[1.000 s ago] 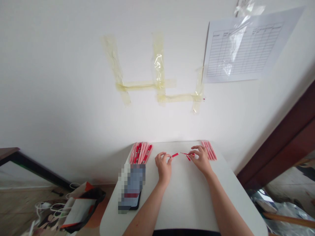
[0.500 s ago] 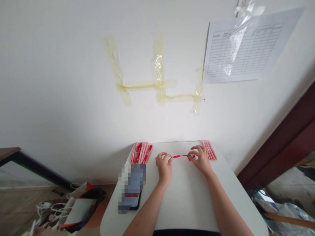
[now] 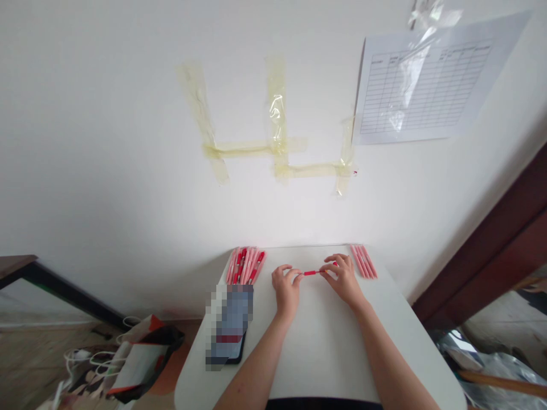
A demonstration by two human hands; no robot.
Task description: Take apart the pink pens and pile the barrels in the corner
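Over the white table, my left hand (image 3: pixel 287 291) is closed in a pinch on the left end of a short red pen part (image 3: pixel 310 273). My right hand (image 3: pixel 342 280) pinches a thin dark rod (image 3: pixel 318 271), which looks like a pen refill and runs into the right end of the red part. The two hands are a short gap apart, with the red part level between them. Another small red piece (image 3: pixel 335 263) shows behind my right fingers, mostly hidden. Right of my right hand lie several pink pen barrels (image 3: pixel 363 262) side by side.
A pile of pink and red pens (image 3: pixel 245 266) lies at the table's back left corner. In front of it lies a phone (image 3: pixel 233 336), partly blurred out. The white table (image 3: pixel 325 353) meets the wall at its back edge. Bags (image 3: pixel 145 364) stand on the floor at left.
My right hand has moved slightly left towards my left hand. Less of the thin rod shows between the red part and my right fingers. My left hand has hardly moved.
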